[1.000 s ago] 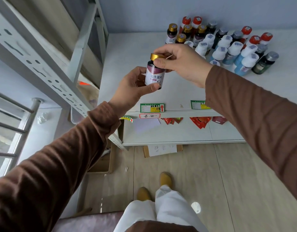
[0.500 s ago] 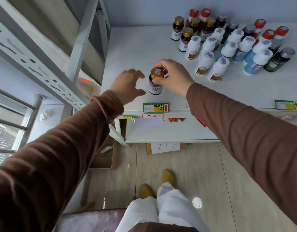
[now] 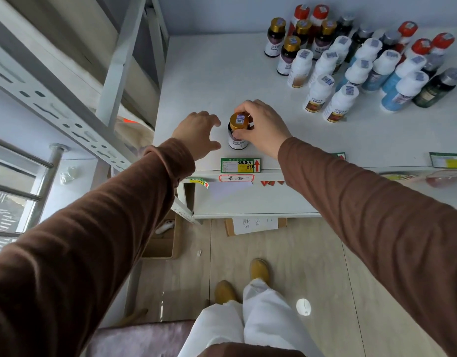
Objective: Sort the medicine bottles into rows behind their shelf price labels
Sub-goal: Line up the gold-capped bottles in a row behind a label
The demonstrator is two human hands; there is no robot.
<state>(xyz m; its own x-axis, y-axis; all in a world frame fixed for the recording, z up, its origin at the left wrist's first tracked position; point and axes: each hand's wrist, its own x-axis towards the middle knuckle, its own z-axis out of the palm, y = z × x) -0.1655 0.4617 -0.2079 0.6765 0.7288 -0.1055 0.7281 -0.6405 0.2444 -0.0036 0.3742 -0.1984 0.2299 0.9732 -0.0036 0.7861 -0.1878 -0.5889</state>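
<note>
My right hand holds the gold-capped bottle by its cap, fingers curled round the top, and the bottle stands upright on the white shelf just behind the green price label at the front edge. My left hand hovers just beside the bottle, fingers spread wide and holding nothing, apart from the glass. As I judge it, this is the first bottle of its row: nothing else stands behind this label. The rest is still to do. The unsorted cluster sits well behind the label and off to the right, against the back wall: more gold caps, white caps, red caps and dark bottles mixed together. Other price labels along the front edge to the right have nothing behind them yet.
</note>
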